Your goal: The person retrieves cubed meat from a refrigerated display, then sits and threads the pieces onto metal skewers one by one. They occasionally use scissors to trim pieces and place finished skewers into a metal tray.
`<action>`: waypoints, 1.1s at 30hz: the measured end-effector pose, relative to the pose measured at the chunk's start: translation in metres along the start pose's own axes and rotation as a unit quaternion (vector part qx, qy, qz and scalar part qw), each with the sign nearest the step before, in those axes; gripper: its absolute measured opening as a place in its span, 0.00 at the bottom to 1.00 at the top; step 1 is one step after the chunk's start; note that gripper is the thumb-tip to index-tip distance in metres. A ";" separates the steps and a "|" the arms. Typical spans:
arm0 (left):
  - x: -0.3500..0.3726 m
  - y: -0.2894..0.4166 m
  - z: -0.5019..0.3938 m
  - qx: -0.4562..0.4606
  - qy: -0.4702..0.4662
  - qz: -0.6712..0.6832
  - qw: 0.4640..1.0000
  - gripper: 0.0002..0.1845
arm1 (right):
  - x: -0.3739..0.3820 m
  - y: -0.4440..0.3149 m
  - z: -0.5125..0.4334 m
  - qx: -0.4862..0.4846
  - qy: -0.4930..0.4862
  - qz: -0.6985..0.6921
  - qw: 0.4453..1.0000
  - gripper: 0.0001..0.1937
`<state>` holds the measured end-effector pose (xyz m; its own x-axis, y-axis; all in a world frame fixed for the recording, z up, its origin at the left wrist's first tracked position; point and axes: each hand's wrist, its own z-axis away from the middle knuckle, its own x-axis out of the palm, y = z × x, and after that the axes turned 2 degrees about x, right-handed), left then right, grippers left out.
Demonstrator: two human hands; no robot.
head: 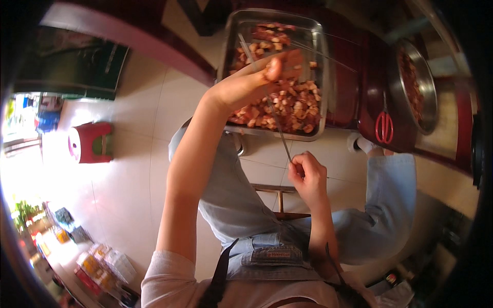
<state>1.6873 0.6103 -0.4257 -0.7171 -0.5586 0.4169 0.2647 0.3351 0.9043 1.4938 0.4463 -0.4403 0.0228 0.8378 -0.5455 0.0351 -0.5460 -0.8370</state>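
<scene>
My right hand (309, 171) is closed round the lower end of a long thin metal skewer (278, 125). This skewer slants up across a rectangular metal tray (322, 46) of cut raw meat pieces (298, 106). Over the tray's middle is my left hand (279, 70), its thumb raised and its fingers blurred; it crosses the skewer, and whether it grips the skewer or a meat piece is unclear. More thin skewers (335, 61) lie across the tray's right rim. Further meat pieces (271, 34) are at the tray's far end.
Right of the tray, red-handled scissors (384, 127) lie on a dark red surface (342, 109). Beyond them a round metal bowl (429, 92) holds more meat. A red plastic stool (90, 142) stands on the tiled floor at left. Packaged goods (106, 265) are at lower left.
</scene>
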 end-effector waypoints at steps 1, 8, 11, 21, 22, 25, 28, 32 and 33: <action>0.003 0.002 0.001 0.007 -0.011 0.022 1.000 0.45 | 0.001 -0.001 0.005 -0.008 -0.013 0.001 1.000 0.07; 0.007 0.005 0.005 0.003 -0.055 0.025 0.998 0.43 | 0.011 -0.002 0.015 0.137 -0.054 -0.379 0.914 0.03; 0.013 0.000 0.002 -0.004 -0.057 0.024 0.998 0.43 | 0.012 -0.011 0.010 0.218 -0.039 -0.488 0.844 0.04; 0.014 -0.008 0.004 0.007 -0.068 0.035 0.997 0.45 | 0.014 -0.010 0.001 0.207 -0.006 -0.499 0.841 0.02; 0.013 -0.009 0.005 0.008 -0.068 0.037 0.997 0.45 | 0.014 -0.012 0.000 0.210 0.008 -0.500 0.840 0.02; 0.013 -0.009 0.005 0.015 -0.068 0.052 0.996 0.46 | 0.015 -0.014 -0.002 0.190 0.052 -0.480 0.855 0.03; 0.015 -0.016 0.004 0.020 -0.059 0.080 0.995 0.47 | 0.012 -0.013 -0.003 0.191 0.050 -0.473 0.859 0.03; 0.012 -0.021 0.000 0.009 -0.074 0.077 0.994 0.47 | 0.012 -0.015 0.001 0.207 0.040 -0.423 0.881 0.04; 0.012 -0.019 0.000 0.006 -0.083 0.074 0.994 0.46 | 0.011 -0.014 0.002 0.207 0.039 -0.421 0.882 0.04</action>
<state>1.6738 0.5974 -0.4378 -0.7669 -0.3704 0.5240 0.3688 0.4138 0.8323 1.4915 0.4638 -0.4346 0.2324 0.9347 0.2690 -0.2943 0.3312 -0.8965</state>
